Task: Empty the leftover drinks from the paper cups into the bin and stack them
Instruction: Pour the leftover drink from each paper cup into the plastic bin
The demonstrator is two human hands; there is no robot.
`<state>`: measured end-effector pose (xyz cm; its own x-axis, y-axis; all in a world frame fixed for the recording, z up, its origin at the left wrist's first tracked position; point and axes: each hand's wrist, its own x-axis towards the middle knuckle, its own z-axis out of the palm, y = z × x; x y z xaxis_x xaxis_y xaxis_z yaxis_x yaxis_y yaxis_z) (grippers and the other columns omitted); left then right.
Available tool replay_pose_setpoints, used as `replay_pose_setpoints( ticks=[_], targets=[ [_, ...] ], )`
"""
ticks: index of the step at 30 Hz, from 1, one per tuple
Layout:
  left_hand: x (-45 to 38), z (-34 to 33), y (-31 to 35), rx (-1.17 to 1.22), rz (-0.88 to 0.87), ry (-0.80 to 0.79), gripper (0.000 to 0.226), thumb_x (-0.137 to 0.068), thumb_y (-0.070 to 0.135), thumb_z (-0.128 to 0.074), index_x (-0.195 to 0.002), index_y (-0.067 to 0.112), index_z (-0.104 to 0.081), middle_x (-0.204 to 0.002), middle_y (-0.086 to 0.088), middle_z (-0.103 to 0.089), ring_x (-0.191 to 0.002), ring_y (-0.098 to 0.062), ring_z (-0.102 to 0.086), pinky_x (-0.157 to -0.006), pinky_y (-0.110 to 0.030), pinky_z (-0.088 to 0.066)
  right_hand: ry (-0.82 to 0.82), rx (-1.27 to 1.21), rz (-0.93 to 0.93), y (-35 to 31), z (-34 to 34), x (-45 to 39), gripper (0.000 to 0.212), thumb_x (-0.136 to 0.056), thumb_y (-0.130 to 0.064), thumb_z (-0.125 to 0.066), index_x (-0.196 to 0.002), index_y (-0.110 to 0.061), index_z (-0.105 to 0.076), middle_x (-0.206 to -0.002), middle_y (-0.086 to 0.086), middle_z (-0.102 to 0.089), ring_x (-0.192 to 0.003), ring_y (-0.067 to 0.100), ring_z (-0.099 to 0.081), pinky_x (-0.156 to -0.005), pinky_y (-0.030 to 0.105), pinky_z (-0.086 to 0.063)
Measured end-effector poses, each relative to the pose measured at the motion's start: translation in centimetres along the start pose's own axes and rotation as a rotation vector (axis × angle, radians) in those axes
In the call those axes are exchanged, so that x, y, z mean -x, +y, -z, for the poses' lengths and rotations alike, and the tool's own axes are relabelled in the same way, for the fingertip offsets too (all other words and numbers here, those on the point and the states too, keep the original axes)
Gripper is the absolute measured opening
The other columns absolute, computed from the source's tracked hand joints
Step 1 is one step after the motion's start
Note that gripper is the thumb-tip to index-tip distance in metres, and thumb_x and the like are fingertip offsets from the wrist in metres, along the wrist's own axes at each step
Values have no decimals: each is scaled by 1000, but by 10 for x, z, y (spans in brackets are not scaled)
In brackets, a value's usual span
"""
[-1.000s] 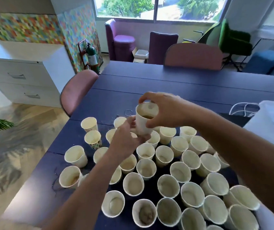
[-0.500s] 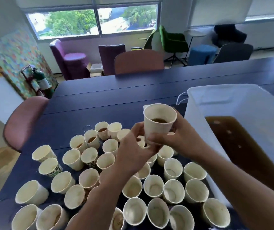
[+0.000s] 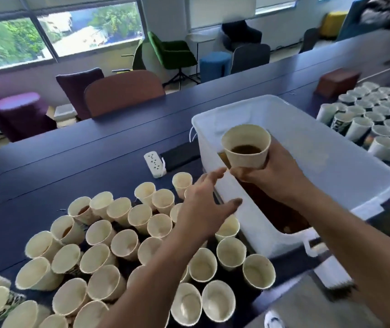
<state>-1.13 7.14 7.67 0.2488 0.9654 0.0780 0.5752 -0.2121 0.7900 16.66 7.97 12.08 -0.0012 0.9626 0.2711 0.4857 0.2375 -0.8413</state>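
Note:
My right hand (image 3: 269,174) grips a paper cup (image 3: 246,145) from below; the cup is upright with brown drink in it, held over the near left part of the white plastic bin (image 3: 345,162). Brown liquid (image 3: 272,209) fills the bin's bottom. My left hand (image 3: 203,207) hovers with fingers spread beside the bin's left wall, just left of the cup, holding nothing. Several paper cups (image 3: 123,245) stand crowded on the dark blue table (image 3: 71,150) in front of me, some with brown dregs.
A second cluster of cups (image 3: 373,117) stands right of the bin, with a brown box (image 3: 338,81) behind it. A white power strip (image 3: 155,164) lies left of the bin. Chairs (image 3: 123,93) line the table's far edge.
My right hand has carried the cup to the right, over the bin. My left hand has let go of the cup and opened. The view has swung right.

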Motion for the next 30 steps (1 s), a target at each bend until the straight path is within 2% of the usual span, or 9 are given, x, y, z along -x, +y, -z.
replay_pose_setpoints(
  ticks=[1, 4, 5, 10, 15, 21, 23, 30],
  targets=[
    [-2, -5, 1, -16, -18, -17, 71, -85, 40, -78, -147, 39, -43, -137, 16, -52, -128, -10, -48, -106, -33, -44, 24, 31, -4, 5, 10, 0, 65, -68, -39, -84, -124, -29, -53, -112, -15, -66, -103, 1, -61, -86, 18, -49],
    [-6, -16, 6, -87, -48, -84, 72, -90, 43, -72, -152, 34, -36, -151, 13, -41, -138, -9, -40, -106, -23, -33, 66, 117, -34, 27, 36, -4, 61, -69, -40, -85, -120, -31, -52, -109, -11, -67, -102, 11, -64, -88, 39, -54],
    [-8, -18, 7, -117, -56, -94, 75, -91, 45, -70, -154, 32, -33, -156, 12, -36, -141, -10, -36, -107, -23, -30, 82, 137, -45, 33, 43, -5, 60, -68, -42, -84, -119, -31, -53, -107, -11, -67, -101, 12, -64, -87, 40, -54],
    [-10, -30, 5, -167, -40, -186, 86, -92, 59, -62, -161, 32, -18, -167, 16, -12, -152, -12, -18, -119, -33, -23, 113, 231, -92, 61, 67, -13, 58, -72, -28, -86, -119, -27, -53, -105, -10, -65, -97, 13, -62, -77, 28, -49],
    [-6, -40, -6, -186, -45, -225, 88, -93, 68, -51, -162, 36, -8, -166, 24, 5, -154, -8, -6, -121, -31, -15, 84, 309, -155, 85, 70, -24, 58, -69, -32, -84, -117, -29, -52, -104, -8, -64, -98, 20, -61, -87, 43, -52],
    [-8, -41, -13, -202, -38, -244, 94, -90, 74, -47, -161, 38, 3, -162, 30, 14, -155, -7, 0, -118, -24, -6, 29, 404, -237, 95, 54, -39, 59, -70, -37, -81, -118, -32, -46, -106, -7, -63, -104, 27, -58, -98, 53, -44],
    [-8, -41, -13, -205, -36, -244, 94, -90, 74, -47, -161, 38, 4, -159, 32, 16, -154, -6, 2, -117, -23, -5, 0, 447, -248, 97, 47, -41, 57, -74, -34, -80, -120, -29, -46, -104, -8, -60, -106, 28, -57, -101, 52, -39],
    [-7, -42, -13, -172, -18, -248, 95, -91, 71, -51, -161, 37, 4, -162, 29, 14, -154, -4, 3, -119, -24, -6, -48, 558, -255, 96, 28, -42, 53, -77, -30, -76, -119, -25, -43, -101, -3, -59, -105, 33, -58, -96, 47, -32]
  ],
)
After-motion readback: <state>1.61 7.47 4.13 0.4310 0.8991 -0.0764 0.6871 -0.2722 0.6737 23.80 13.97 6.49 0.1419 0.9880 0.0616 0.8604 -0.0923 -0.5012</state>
